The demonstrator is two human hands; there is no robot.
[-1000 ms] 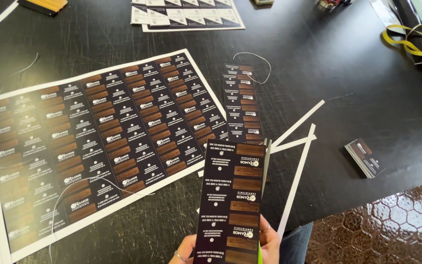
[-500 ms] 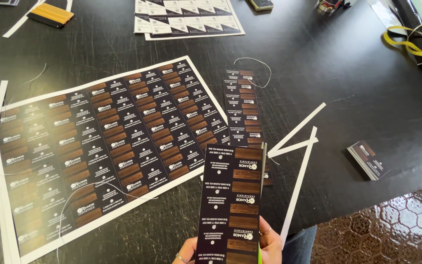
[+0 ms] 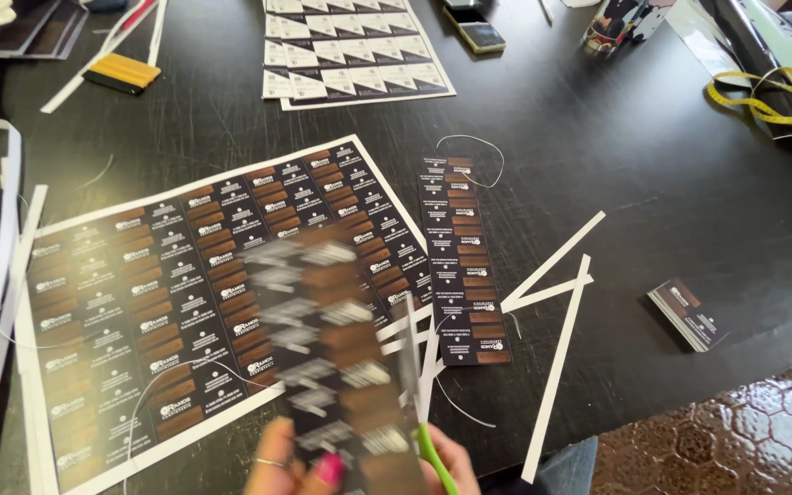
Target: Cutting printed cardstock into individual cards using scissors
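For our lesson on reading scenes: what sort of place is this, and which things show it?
Probably a print-finishing or craft worktable. A large printed sheet of dark-and-brown cards lies uncut on the black table, beside a small stack of cut cards and long white paper offcuts.

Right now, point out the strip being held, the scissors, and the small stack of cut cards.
Held strip [image 3: 336,357], head view, blurred middle of the strip.
Scissors [image 3: 434,461], head view, green handle.
Stack of cut cards [image 3: 689,313], head view, top card's face.
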